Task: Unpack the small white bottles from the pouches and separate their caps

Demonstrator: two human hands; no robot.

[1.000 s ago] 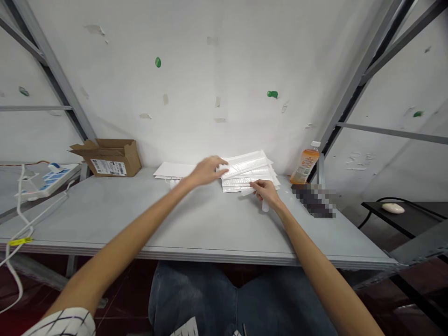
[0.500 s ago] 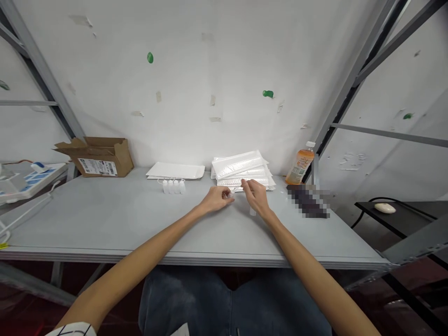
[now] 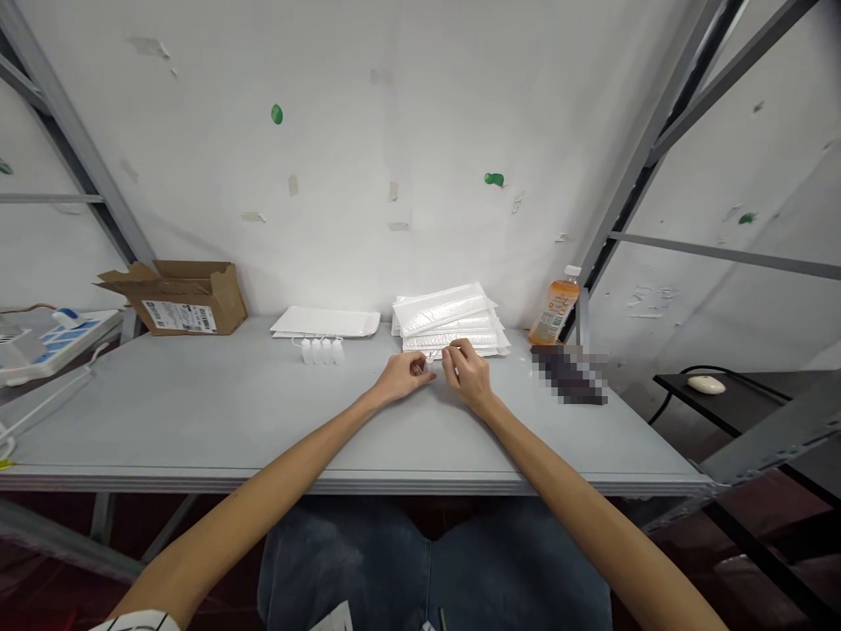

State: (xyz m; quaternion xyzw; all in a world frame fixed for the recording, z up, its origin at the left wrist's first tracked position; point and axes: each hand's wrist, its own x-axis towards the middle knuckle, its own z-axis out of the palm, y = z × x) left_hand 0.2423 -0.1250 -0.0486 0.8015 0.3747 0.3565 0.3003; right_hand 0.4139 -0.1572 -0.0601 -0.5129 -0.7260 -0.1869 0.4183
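My left hand (image 3: 402, 377) is closed in a pinch around a small whitish bottle (image 3: 429, 364), mostly hidden by the fingers. Close to its right, my right hand (image 3: 465, 368) has its fingers pressed together near the top of that bottle; what they grip is too small to make out. Several small white bottles (image 3: 322, 352) stand in a row to the left, with thin loops at their tops. Just behind both hands lies a pile of white padded envelopes (image 3: 447, 315).
Flat white sheets (image 3: 325, 321) lie behind the row of bottles. An open cardboard box (image 3: 180, 298) is at the back left of the grey table (image 3: 197, 412). An orange drink bottle (image 3: 555, 308) and a blurred dark item (image 3: 570, 375) are on the right.
My right hand has moved left, closer to my left hand. The small white piece that showed below my right hand is no longer visible there. The view has shifted slightly.
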